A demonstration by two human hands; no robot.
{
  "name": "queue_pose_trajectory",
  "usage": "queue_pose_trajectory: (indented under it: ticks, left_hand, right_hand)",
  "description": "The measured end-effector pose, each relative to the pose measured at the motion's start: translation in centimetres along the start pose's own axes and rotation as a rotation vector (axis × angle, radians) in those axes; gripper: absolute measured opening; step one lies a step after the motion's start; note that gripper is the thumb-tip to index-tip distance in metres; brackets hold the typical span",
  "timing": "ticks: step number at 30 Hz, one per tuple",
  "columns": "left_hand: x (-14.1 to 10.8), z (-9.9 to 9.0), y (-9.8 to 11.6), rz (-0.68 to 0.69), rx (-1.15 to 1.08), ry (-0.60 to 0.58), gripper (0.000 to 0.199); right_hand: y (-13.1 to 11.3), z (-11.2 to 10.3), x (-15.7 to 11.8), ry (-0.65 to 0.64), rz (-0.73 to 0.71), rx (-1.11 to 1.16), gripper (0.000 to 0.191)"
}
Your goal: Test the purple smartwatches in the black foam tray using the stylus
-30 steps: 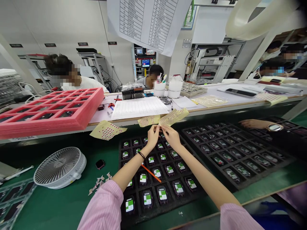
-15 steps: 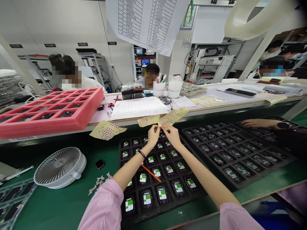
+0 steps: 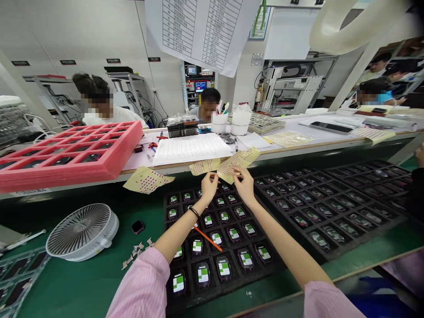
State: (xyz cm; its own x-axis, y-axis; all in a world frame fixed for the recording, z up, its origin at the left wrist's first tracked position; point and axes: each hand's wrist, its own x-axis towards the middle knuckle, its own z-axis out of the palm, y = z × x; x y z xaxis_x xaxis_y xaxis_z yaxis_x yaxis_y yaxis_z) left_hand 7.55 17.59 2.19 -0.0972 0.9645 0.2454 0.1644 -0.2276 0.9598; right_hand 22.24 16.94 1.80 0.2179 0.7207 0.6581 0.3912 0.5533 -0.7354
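Note:
A yellow sticker sheet with rows of small red marks [image 3: 243,158] hangs from the shelf edge. My left hand [image 3: 210,184] is at its lower left corner, thumb and forefinger pinched; whatever is between them is too small to make out. Just to the right, my right hand [image 3: 244,183] touches the sheet's lower part with its fingertips, fingers curled together. Below both hands lies a black foam tray [image 3: 212,255] of watch-like devices with green and white screens. An orange stick [image 3: 208,238] rests across the tray.
A white fan [image 3: 82,232], a single device [image 3: 138,227] and small pale parts [image 3: 137,252] lie left on the green table. More black trays [image 3: 311,194] stand to the right. A pink foam tray [image 3: 114,165] overhangs the shelf. Several people are beyond.
My hands have moved apart, the right one shifting right and up onto the sheet. Another person's hand with a watch has withdrawn from the right trays.

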Motion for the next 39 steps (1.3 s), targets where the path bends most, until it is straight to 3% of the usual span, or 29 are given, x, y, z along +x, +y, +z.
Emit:
queue_pose_trajectory:
  ticks: [3,6,14,19,25,28,32,39]
  left_hand:
    - [-0.1,0.0,0.1,0.001,-0.006,0.007,0.008]
    - [-0.2,0.2,0.1,-0.008,-0.027,0.011,0.008]
    - [-0.7,0.1,-0.8,-0.102,-0.106,-0.043,0.012]
    - [-1.3,0.2,-2.1,-0.272,-0.111,-0.124,0.008]
    - [-2.2,0.7,-2.1,-0.370,-0.248,-0.283,0.024]
    - [-2.1,1.2,-1.6,-0.376,-0.341,-0.331,0.025]
    - [-1.4,2.4,-1.4,-0.380,-0.415,-0.295,0.026]
    - [0.0,4.1,-1.8,-0.393,-0.486,-0.155,0.030]
  right_hand:
    - [2.0,-1.1,0.9,0.169,0.142,0.061,0.032]
    - [3.8,-1.8,1.9,0.222,0.276,0.166,0.043]
    - [4.3,-3.1,3.3,0.135,0.417,0.448,0.037]
    - [4.4,-3.0,0.9,0.082,0.478,0.499,0.039]
    - [4.4,-2.3,-1.5,-0.095,0.535,0.450,0.044]
    - [3.9,-2.5,-1.8,-0.257,0.527,0.380,0.043]
    - [2.7,-2.7,-1.9,-0.428,0.429,0.240,0.041]
    - [0.5,-2.5,-1.0,-0.246,0.052,-0.051,0.024]
